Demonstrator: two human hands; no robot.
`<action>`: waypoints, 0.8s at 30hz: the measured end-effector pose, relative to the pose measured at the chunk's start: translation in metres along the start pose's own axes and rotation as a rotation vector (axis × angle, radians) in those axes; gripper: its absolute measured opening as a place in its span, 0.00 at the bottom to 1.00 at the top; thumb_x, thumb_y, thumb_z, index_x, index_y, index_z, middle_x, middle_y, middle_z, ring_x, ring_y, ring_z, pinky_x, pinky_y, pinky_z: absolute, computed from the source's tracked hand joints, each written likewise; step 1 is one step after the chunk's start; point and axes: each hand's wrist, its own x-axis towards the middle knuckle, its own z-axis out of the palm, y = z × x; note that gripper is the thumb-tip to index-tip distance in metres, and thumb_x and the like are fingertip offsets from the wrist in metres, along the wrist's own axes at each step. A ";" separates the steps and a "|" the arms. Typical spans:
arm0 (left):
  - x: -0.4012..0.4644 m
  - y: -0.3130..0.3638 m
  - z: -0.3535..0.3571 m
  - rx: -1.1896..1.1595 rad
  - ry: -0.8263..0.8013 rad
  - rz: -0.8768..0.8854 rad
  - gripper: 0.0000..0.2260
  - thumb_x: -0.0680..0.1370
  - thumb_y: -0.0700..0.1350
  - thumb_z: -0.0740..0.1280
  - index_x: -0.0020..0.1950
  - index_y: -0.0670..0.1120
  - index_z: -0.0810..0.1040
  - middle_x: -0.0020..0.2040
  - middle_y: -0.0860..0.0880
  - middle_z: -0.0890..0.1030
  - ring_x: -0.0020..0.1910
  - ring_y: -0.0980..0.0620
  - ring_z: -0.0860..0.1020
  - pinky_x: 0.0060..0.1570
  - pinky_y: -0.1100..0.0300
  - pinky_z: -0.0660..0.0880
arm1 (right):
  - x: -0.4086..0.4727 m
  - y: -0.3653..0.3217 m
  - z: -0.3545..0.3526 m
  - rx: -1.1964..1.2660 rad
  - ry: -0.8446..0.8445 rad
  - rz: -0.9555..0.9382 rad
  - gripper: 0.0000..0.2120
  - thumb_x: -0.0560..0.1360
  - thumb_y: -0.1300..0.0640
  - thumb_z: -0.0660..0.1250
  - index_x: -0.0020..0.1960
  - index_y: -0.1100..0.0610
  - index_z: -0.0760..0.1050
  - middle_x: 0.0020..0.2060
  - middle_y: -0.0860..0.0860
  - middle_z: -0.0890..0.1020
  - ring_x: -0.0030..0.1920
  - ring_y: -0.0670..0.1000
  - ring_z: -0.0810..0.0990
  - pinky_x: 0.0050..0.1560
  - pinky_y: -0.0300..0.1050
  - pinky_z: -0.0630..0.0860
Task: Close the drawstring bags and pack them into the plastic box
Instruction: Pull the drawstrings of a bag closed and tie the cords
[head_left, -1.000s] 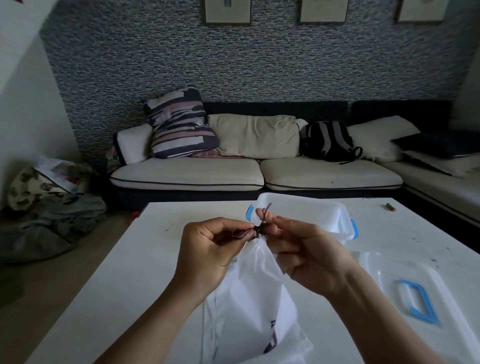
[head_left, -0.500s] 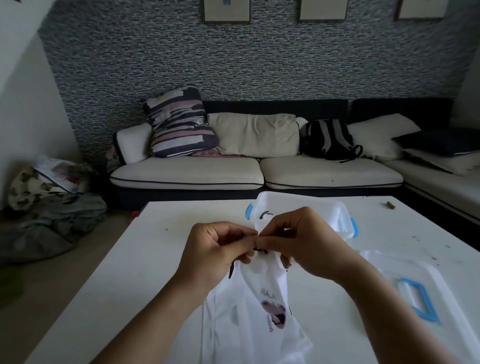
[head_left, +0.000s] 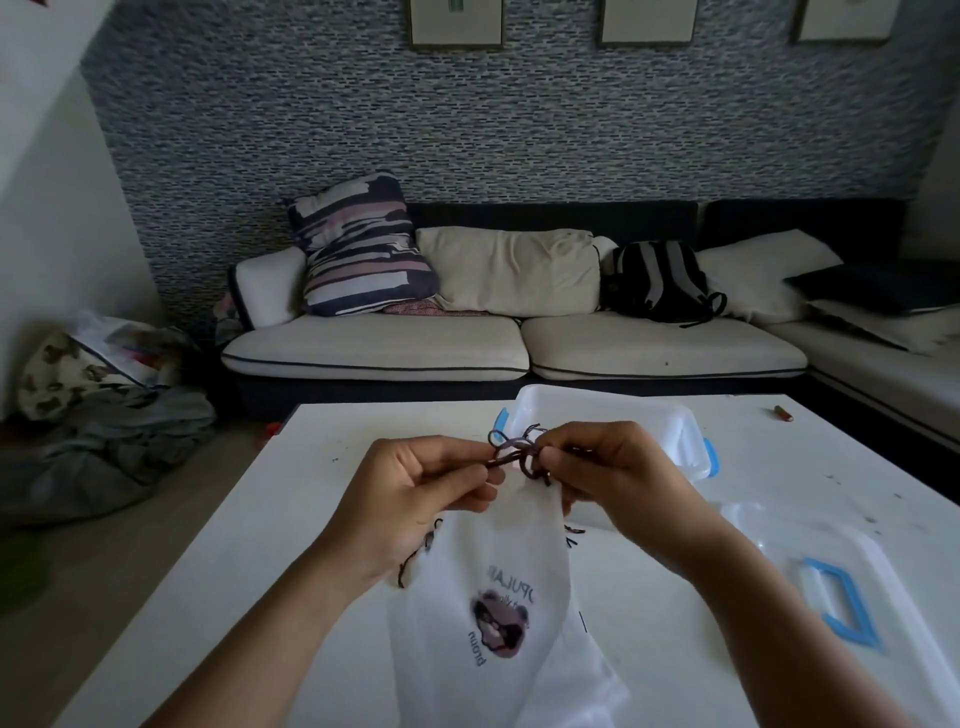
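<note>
Bare table (head_left: 332, 519) left — plastic box (head_left: 613, 421) ahead; lid (head_left: 831, 561) blocks right.

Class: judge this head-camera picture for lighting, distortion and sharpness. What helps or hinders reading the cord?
Head view: dim, flat light, no glare; wide-angle bending at the edges; the cord reads dark against the pale box, though both hands cover parts; the bag print shows mirrored.

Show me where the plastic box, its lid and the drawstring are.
plastic box (head_left: 670, 426): head view, far rim.
lid (head_left: 883, 582): head view, clear top beside blue handle.
drawstring (head_left: 511, 449): head view, loops between hands.
</note>
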 end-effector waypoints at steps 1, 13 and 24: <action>0.000 -0.002 -0.001 0.022 0.016 0.028 0.09 0.76 0.31 0.67 0.50 0.41 0.84 0.42 0.41 0.86 0.38 0.49 0.85 0.39 0.63 0.80 | 0.000 0.001 0.002 0.081 -0.017 0.024 0.08 0.78 0.61 0.68 0.43 0.60 0.83 0.37 0.57 0.80 0.35 0.52 0.76 0.39 0.45 0.76; -0.002 -0.022 0.011 0.594 0.117 0.474 0.05 0.75 0.39 0.73 0.48 0.48 0.86 0.43 0.56 0.82 0.45 0.54 0.82 0.44 0.65 0.77 | 0.002 0.001 0.029 0.399 -0.109 0.116 0.09 0.79 0.63 0.62 0.41 0.65 0.76 0.33 0.57 0.68 0.29 0.49 0.64 0.30 0.37 0.66; -0.007 -0.015 0.028 -0.056 0.129 -0.118 0.09 0.78 0.38 0.67 0.43 0.36 0.85 0.42 0.38 0.85 0.43 0.46 0.84 0.45 0.60 0.78 | 0.003 0.003 0.034 -0.034 0.029 0.073 0.13 0.82 0.65 0.61 0.39 0.60 0.76 0.25 0.49 0.70 0.28 0.48 0.66 0.30 0.38 0.65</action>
